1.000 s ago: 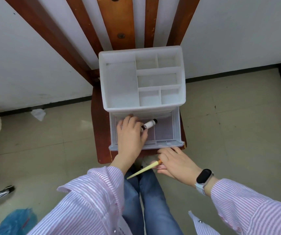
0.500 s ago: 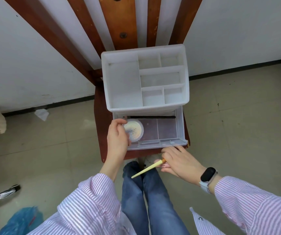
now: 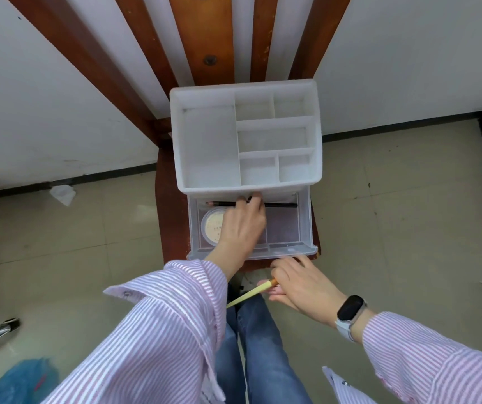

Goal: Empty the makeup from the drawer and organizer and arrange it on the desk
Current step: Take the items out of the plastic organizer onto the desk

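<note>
Head view: white organizer (image 3: 245, 135) on dark wooden chair seat (image 3: 165, 217), top compartments bare, clear drawer (image 3: 303, 225) pulled out below. Left hand (image 3: 241, 228) reaching into drawer, fingertips curled onto black pencil (image 3: 280, 204) lying along drawer's back wall; whether actually pinched cannot tell. Round powder compact (image 3: 212, 225) flat in drawer's left section, partly under that hand. Right hand (image 3: 301, 284) just in front of drawer, fingers closed around yellow-handled brush (image 3: 250, 293), handle pointing down-left over jeans.
</note>
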